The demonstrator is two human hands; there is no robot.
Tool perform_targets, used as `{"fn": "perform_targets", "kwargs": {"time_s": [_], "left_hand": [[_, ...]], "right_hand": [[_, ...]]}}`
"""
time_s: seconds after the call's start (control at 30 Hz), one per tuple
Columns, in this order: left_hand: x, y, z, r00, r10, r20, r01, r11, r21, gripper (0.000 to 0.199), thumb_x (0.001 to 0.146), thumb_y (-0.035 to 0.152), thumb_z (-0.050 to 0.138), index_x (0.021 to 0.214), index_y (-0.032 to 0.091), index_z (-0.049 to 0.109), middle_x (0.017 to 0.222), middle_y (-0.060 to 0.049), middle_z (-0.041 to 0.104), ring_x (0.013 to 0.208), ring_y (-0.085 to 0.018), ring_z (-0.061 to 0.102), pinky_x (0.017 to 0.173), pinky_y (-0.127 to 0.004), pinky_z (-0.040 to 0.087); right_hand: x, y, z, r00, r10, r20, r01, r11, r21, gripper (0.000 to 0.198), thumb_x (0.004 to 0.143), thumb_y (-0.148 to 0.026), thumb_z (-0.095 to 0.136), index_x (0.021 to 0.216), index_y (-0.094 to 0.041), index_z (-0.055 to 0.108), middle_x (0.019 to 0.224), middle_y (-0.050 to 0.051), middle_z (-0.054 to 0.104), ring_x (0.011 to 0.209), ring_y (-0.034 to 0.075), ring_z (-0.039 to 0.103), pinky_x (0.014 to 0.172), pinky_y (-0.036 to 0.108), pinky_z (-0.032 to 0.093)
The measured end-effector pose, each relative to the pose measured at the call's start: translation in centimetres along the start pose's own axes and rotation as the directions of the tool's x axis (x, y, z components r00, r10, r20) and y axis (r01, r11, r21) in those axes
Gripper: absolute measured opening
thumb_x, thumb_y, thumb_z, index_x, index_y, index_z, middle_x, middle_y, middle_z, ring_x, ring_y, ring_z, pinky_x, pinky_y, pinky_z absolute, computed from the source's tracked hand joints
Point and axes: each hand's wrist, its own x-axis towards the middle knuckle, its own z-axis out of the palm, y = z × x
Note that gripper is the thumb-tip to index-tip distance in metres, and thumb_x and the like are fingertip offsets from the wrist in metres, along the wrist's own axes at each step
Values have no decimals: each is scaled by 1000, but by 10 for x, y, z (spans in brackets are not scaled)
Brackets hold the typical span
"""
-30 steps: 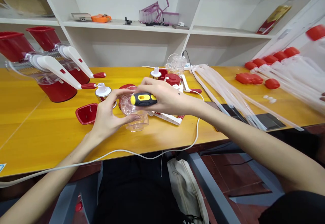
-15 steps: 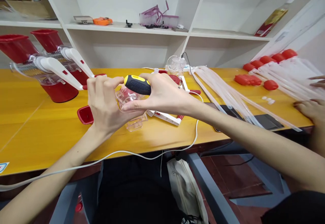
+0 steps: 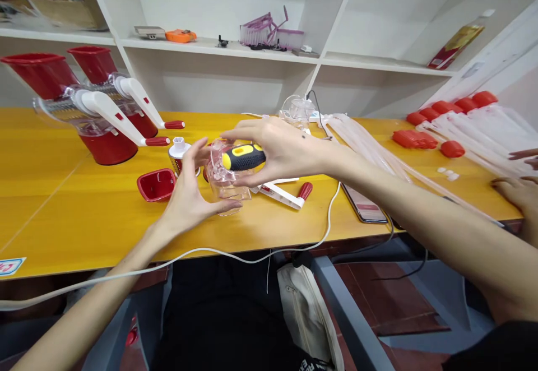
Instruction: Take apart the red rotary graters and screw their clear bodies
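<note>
A change in the left hand point(image 3: 189, 194) is noted. Half a second ago its fingers were bunched beside the rounded end of the yellow-and-black tool handle point(image 3: 246, 157); now they are opened out and set lower, curved about the clear plastic body point(image 3: 218, 172) at the centre of the frame. The thumb is placed along the lower front of that body; whether a firm grip is taken cannot be told.

The tool handle is grasped in the right hand point(image 3: 290, 149), just over the clear plastic body, with its rounded end turned to the left of the frame. It lies more nearly level than in the last view. The shaft and tip are hidden, so contact with any fastener cannot be confirmed.

From this change it is judged that the left hand has been shifted from the handle to steadying duty, and that work with the tool is unfinished.

On the worktop point(image 3: 105, 219), a red hopper point(image 3: 147, 186) is found left of centre, near the left hand, and a white crank point(image 3: 281, 194) with a red grip right of centre, both unattached.
</note>
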Motion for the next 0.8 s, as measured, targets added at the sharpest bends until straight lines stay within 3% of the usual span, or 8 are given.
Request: {"fn": "perform_targets", "kwargs": {"time_s": [0.1, 0.2, 0.33, 0.43, 0.6, 0.8], "left_hand": [[-6, -12, 8, 1000, -25, -17, 24, 998, -63, 103, 73, 66, 87, 155, 33, 32, 153, -15, 47, 135, -34, 59, 111, -55, 55], [-7, -16, 14, 997, -42, -60, 36, 995, -93, 101, 74, 62, 89, 154, 34, 34, 149, -14, 49, 128, -31, 62, 106, -50, 58], [-10, -18, 19, 993, -51, -108, 39, 993, -110, 96, 73, 64, 88, 150, 31, 39, 143, -13, 54, 121, -29, 65, 100, -46, 60], [-13, -19, 21, 989, -45, -138, 29, 993, -116, 91, 75, 64, 86, 146, 28, 42, 142, -13, 55, 122, -29, 65, 102, -47, 59], [-15, -18, 23, 986, -85, -143, 67, 990, -125, 89, 73, 60, 88, 143, 26, 44, 140, -13, 56, 125, -29, 64, 104, -46, 58], [-17, -16, 27, 982, -93, -163, 75, 991, -115, 86, 74, 60, 87, 140, 26, 43, 136, -12, 59, 120, -28, 67, 102, -45, 59]], "right_hand": [[6, 2, -2, 994, -17, 109, 26, 996, -82, 74, 77, -56, 69, 138, -17, 60, 122, 5, 53, 86, -10, 33, 82, 7, 23], [11, -2, -4, 977, 58, 205, -30, 990, -137, 74, 75, -55, 72, 140, -22, 60, 119, 3, 52, 86, -10, 33, 81, 7, 25], [15, -4, -4, 963, 82, 255, -55, 992, -110, 70, 74, -56, 73, 134, -20, 64, 120, 2, 51, 86, -11, 33, 81, 7, 26], [17, -1, -2, 964, 52, 259, -34, 997, -72, 74, 77, -58, 71, 138, -19, 60, 120, 4, 51, 85, -11, 32, 81, 8, 25], [14, 6, 2, 969, 55, 240, -49, 998, -30, 92, 68, -73, 70, 144, -23, 56, 118, 4, 51, 90, -9, 33, 86, 6, 25], [-3, 11, 17, 994, 30, 101, -38, 996, 76, 79, 76, -75, 62, 142, -31, 59, 134, 5, 50, 109, -4, 45, 96, 8, 35]]}}
